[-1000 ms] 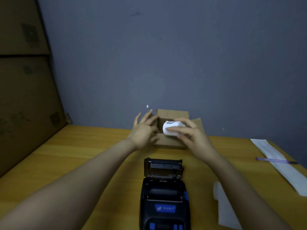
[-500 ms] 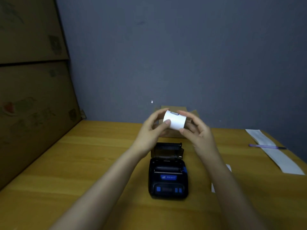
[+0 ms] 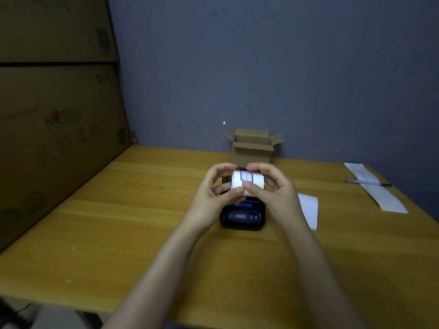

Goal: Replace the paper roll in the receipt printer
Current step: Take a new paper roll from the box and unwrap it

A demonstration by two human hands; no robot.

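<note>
The paper roll is gripped between both hands above the receipt printer. The left hand is curled around the roll's left end, with its thumb pressed on the near face and its fingers arched over the top. The right hand is closed on the right end in the same way, its thumb meeting the left thumb at the roll's near lower edge. The roll is held on its side, axis running left to right. A blue outlined sticker is seen on the white paper; no writing on it can be read.

The black printer is set on the wooden table directly under the hands, so its rear part is hidden. A blue label and blue buttons show on its front, too blurred to be read. An open cardboard box stands behind, against the wall. A white sheet lies just right of the printer. Farther right, a pen is laid across a long paper strip.
</note>
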